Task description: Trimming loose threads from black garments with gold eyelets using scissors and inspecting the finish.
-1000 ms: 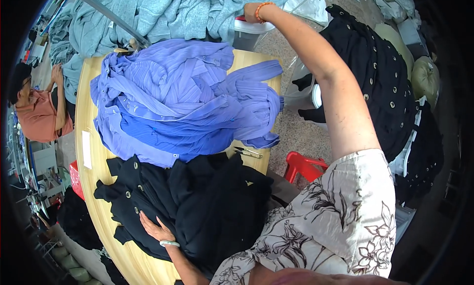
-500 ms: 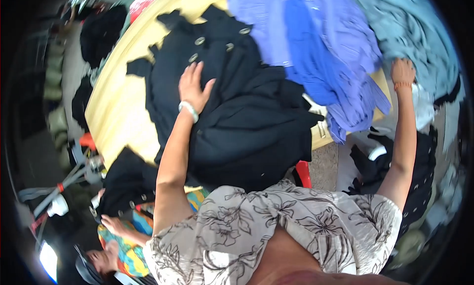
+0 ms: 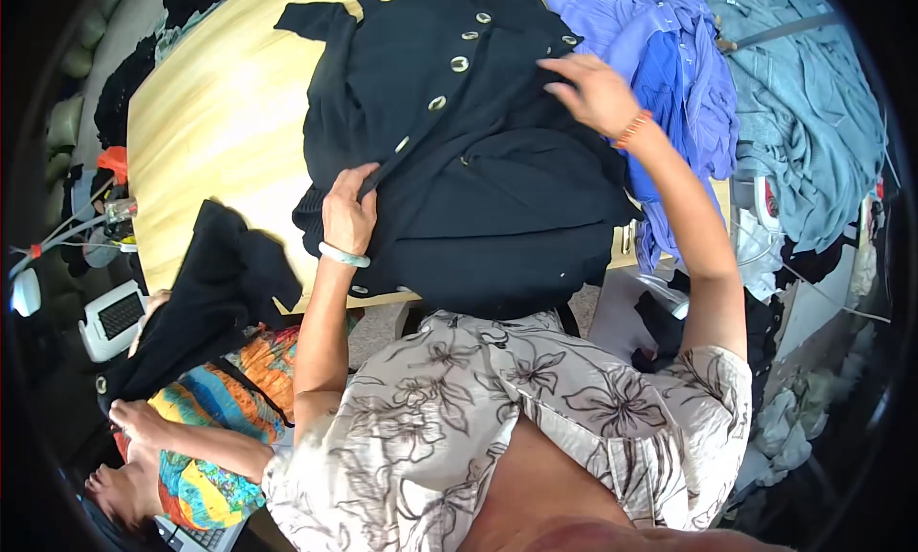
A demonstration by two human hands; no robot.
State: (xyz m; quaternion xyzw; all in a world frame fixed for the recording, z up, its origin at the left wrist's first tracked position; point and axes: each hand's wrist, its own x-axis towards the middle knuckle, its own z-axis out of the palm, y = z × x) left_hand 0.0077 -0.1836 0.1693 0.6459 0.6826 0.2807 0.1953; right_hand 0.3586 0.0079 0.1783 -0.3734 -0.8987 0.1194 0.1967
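A black knitted garment with large round buttons (image 3: 421, 217) lies spread in front of me, its lower part bunched along the table's near edge. At the lower end of its button edge, my left hand (image 3: 348, 214) has finger and thumb closed on the fabric. My right hand (image 3: 598, 91) is over the garment's upper right side, thumb and fingers apart, close to the purple clothes; whether it touches the cloth is hard to tell.
Purple and blue garments (image 3: 660, 64) are heaped at the right of the yellow wooden table (image 3: 210, 151). Beyond them hangs a pile of grey-green knitwear (image 3: 803, 122). At lower left, a co-worker in a colourful top (image 3: 196, 476) holds another black garment (image 3: 206, 284).
My right hand has come from the grey-green pile to the black garment. My left hand has moved down to its button edge and closed there. The view has shifted.
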